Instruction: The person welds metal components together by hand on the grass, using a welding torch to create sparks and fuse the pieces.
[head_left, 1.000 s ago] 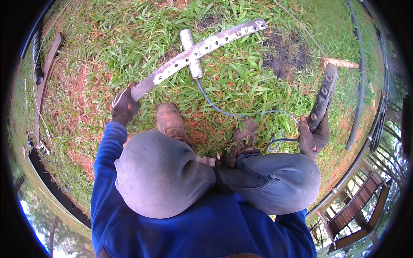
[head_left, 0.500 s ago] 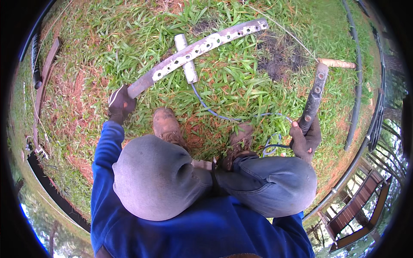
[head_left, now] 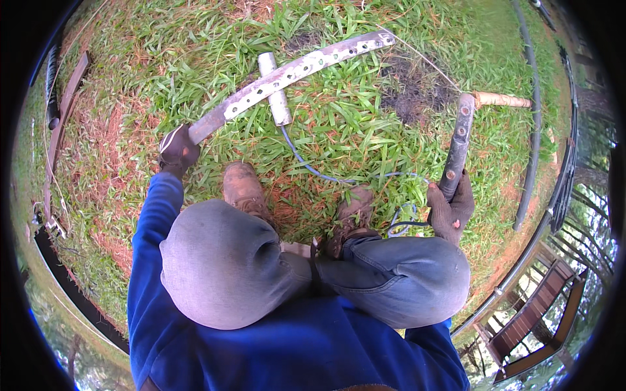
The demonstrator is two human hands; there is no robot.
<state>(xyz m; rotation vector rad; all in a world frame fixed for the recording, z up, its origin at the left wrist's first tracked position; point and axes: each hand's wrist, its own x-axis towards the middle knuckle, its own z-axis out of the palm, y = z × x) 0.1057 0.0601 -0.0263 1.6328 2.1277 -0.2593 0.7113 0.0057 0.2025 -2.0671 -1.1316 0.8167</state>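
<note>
Set outdoors on green grass (head_left: 339, 150) strewn with brown needles, with a dark scorched patch (head_left: 412, 91) near the far end of the long holed bar (head_left: 287, 75). Lying across a short pale cylinder (head_left: 278, 107) ahead of the boots (head_left: 244, 187), and gripped at the plain near end by the left hand (head_left: 178, 150), with fingers closed around it. Looks stiff and fairly heavy, probably rough under the patchy white coating, not fragile; best taken by the plain near end, with a second hold past the middle for balance. Runs lengthwise from lower left to upper right, pointing away from the body; seems bowed, but cannot tell whether truly so in this wide view. Over to the right, with fingers of the right hand (head_left: 451, 212) wrapped around its lower end, a dark holed tube (head_left: 458, 143): shorter, seemingly rigid and easier to lift, pointing away and slightly right, top just beside a tan stick (head_left: 502, 99). Trailing through the grass from the cylinder toward that hand, a blue cord (head_left: 317, 173)
</note>
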